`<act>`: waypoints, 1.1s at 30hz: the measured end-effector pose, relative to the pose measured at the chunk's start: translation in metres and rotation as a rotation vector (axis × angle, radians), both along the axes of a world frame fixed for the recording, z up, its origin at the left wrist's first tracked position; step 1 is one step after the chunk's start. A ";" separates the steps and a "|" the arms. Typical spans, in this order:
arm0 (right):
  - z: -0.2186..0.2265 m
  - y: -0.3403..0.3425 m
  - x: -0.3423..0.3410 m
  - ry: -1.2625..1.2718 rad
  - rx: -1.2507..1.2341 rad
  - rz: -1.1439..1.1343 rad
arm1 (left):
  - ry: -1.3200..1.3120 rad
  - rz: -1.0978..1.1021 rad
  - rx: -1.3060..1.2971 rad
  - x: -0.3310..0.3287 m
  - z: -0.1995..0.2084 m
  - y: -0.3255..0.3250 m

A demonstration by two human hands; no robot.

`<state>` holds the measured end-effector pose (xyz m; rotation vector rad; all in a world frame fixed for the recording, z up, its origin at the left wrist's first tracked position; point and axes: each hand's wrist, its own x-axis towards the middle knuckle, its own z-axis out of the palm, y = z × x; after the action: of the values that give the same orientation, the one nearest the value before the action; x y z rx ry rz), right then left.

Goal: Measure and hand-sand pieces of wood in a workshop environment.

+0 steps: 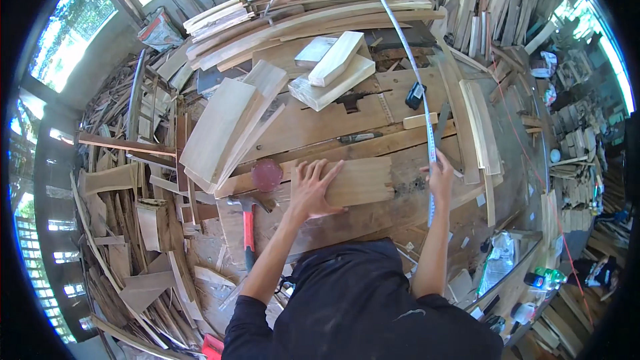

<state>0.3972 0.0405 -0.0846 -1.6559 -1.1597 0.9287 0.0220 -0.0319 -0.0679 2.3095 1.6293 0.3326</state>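
My left hand lies with spread fingers on a flat wooden board on the workbench, pressing its left part. In my closed right hand is a long, thin metal ruler. It slants from the far side of the bench, past the board's right end, to a little below my hand. A small black tool, perhaps a tape measure, sits beside the ruler. Left of my left hand are a round reddish disc and a hammer with a red and black handle.
Pale planks lean together at the bench's left, and thick wooden blocks are stacked farther back. Long boards pile up along the far side. A dark pen-like tool lies beyond the board. Scrap wood crowds the left floor.
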 end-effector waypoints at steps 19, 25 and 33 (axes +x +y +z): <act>0.066 -0.016 -0.134 0.975 0.271 -0.089 | -0.627 -0.134 -0.190 0.047 0.046 -0.045; 0.051 -0.029 -0.127 1.102 0.297 0.034 | -0.884 0.097 -0.423 0.011 0.036 -0.071; 0.030 -0.006 -0.057 0.852 0.162 -0.041 | -1.047 0.641 -0.444 -0.086 -0.006 -0.135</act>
<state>0.3401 0.0342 -0.0549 -0.9655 -0.5843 1.2913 -0.0644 -0.1667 -0.0740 0.9141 1.5342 0.9807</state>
